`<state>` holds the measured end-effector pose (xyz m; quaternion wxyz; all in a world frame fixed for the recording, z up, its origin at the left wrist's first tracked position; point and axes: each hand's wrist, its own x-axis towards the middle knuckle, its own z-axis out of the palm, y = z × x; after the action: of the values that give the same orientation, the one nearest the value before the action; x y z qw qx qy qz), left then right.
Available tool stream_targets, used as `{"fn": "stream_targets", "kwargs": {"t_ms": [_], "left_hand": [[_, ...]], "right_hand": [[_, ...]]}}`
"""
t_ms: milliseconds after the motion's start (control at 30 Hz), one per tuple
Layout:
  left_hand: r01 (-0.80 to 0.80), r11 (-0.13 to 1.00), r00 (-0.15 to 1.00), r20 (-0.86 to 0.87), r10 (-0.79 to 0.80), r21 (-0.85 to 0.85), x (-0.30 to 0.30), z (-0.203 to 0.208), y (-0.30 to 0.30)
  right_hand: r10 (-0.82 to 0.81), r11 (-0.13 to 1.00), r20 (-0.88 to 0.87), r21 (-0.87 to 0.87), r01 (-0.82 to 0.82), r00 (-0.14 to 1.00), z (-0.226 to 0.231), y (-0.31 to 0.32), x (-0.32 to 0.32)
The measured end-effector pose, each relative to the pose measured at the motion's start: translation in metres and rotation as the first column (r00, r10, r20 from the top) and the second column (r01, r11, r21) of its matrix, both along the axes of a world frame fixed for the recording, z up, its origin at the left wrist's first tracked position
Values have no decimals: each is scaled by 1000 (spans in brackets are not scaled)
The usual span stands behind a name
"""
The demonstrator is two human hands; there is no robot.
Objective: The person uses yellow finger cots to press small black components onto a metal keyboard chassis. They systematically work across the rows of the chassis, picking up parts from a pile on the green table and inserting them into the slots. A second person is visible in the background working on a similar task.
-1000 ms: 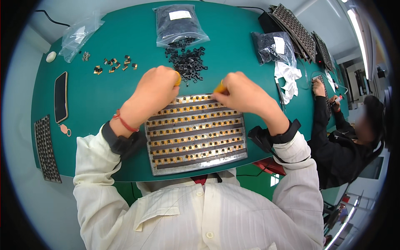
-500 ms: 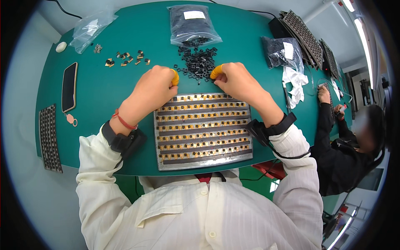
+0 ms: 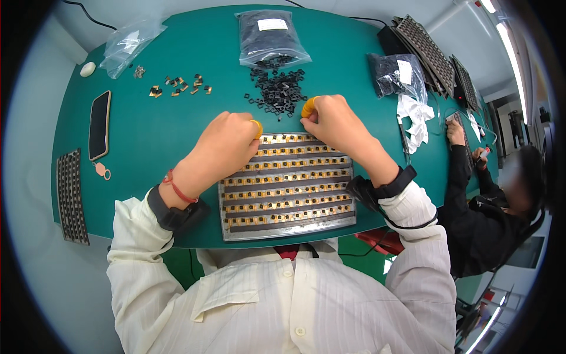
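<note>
A metal tray [image 3: 289, 230] lies at the table's near edge, with rows of small gold-coloured parts topped by black squares. My left hand [image 3: 229, 141] is closed over the tray's far left corner, a yellow finger cover on its index finger. My right hand [image 3: 335, 121] is pinched just beyond the tray's far edge, right of a pile of small black square frames [image 3: 280, 91]; it also wears a yellow finger cover. Whatever either hand's fingertips hold is hidden or too small to make out.
Loose gold-and-black parts [image 3: 177, 85] lie at the far left, near a phone [image 3: 99, 125]. A bag of black parts [image 3: 268, 35] stands behind the pile, another bag [image 3: 386, 74] to its right. Stacked trays [image 3: 425, 47] and a co-worker [image 3: 471, 200] are at the right.
My left hand has moved back toward me, from the tray's far edge to over its far left corner. My right hand has shifted slightly and stays near the pile.
</note>
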<state>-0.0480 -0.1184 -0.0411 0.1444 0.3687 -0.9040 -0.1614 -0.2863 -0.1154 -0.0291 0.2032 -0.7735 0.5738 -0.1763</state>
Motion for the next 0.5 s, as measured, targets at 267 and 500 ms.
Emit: {"fn": "stream_targets", "kwargs": {"t_ms": [267, 500], "left_hand": [[-77, 988, 969, 243, 42, 136, -10, 17, 22], [-27, 995, 978, 206, 7, 95, -6, 16, 14]], "right_hand": [[-25, 999, 55, 48, 23, 998, 9, 38, -21], [52, 998, 28, -23, -51, 998, -12, 34, -12]]}}
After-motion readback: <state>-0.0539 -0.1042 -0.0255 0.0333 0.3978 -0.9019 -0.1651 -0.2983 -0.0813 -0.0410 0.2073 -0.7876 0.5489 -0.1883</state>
